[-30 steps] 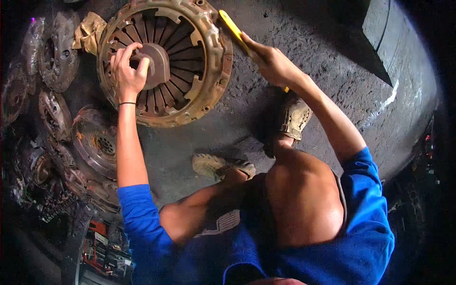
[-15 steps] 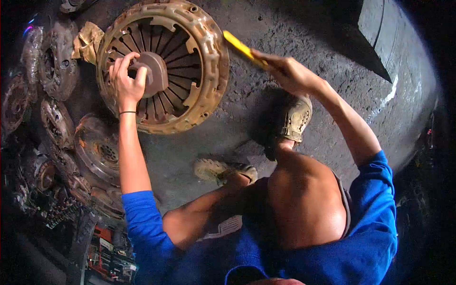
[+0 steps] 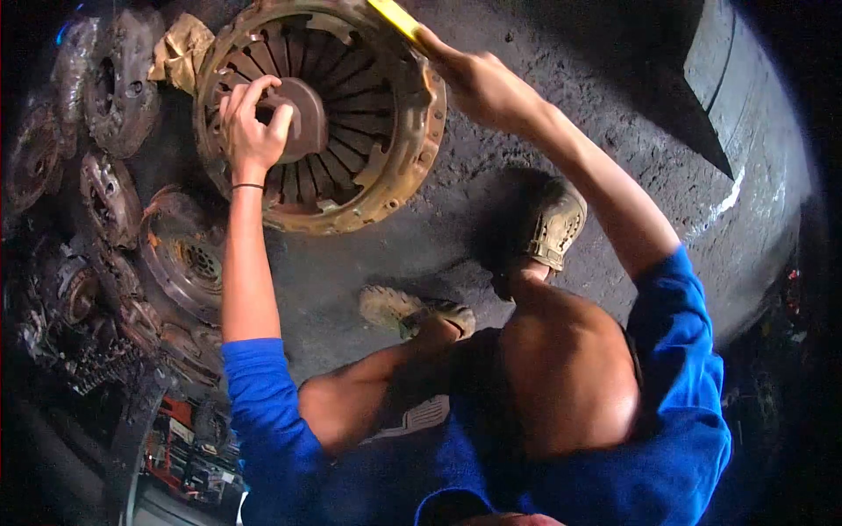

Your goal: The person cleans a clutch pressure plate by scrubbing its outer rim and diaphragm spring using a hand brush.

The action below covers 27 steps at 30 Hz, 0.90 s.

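A large round metal clutch cover (image 3: 421, 145) with a rusty rim and radial fingers lies on the floor at the upper left. At its centre is a thick metal hub (image 3: 307, 121). My left hand (image 3: 254, 131) grips the near-left side of the hub, fingers and thumb curved round its hole. My right hand (image 3: 487, 88) is closed on a yellow-handled tool (image 3: 395, 17), which reaches over the cover's upper right rim. The tool's far end is cut off by the top edge of the view.
Greasy discs (image 3: 186, 254) and other metal parts are piled along the left. Crumpled brown paper (image 3: 181, 51) lies beside the cover. My shoes (image 3: 558, 223) stand on the dark floor. A dark angular panel (image 3: 715, 88) is at the upper right, and red items (image 3: 175, 412) are at the lower left.
My right hand has moved up and left with the yellow tool, now over the cover's rim. My left hand keeps its hold on the hub. The view has shifted slightly.
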### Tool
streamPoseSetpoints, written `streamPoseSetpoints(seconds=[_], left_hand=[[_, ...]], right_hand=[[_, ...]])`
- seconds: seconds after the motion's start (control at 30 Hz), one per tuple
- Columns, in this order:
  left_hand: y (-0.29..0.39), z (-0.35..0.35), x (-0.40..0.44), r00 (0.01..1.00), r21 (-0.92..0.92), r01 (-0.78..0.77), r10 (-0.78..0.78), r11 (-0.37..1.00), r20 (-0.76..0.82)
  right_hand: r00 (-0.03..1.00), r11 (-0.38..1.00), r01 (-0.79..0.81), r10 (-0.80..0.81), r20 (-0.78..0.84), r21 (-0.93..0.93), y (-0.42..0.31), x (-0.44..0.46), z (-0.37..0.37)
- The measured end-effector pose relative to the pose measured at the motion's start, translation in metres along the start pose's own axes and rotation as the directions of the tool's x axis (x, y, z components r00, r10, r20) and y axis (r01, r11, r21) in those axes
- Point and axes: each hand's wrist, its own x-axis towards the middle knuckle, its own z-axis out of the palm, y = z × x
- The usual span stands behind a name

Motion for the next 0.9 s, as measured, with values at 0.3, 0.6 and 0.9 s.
streamPoseSetpoints(seconds=[0.3,0.6,0.9], left_hand=[[-0.001,0.003,-0.003,0.994,0.057,-0.056,0.061,0.997,-0.09],[-0.002,0.001,0.0,0.998,0.098,-0.043,0.048,0.994,-0.052],[-0.008,0.007,-0.006,0.993,0.088,-0.028,0.037,0.996,-0.112]], right_hand=[[0.905,0.932,0.34,-0.361,-0.225,-0.127,-0.004,0.021,-0.039],[0.904,0.791,0.277,-0.406,-0.131,-0.546,-0.047,0.084,-0.015],[0.974,0.957,-0.008,0.073,0.216,-0.291,-0.079,0.02,-0.021]])
